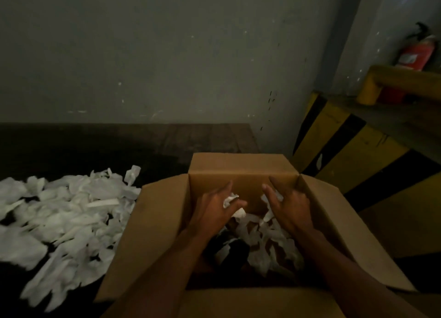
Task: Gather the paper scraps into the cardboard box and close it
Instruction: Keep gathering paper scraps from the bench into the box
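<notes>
Dark wooden table (202, 139), grey wall (143, 55). At right: yellow-black striped barrier (346, 150) and red fire extinguisher (415, 53), label blurred, I read nothing. Open brown cardboard box (162, 222) on table, near flap cut off. White paper scraps (59, 217) piled at left, some inside box. Left hand (212, 210) spread in box, scrap at fingers, pinch unclear. Right hand (291, 205) in box, fingers straight over scraps.

Dim light is falling on grey wall (167, 55); dark wooden table (202, 136) sitting below wall, red fire extinguisher (415, 53) standing right of it
</notes>
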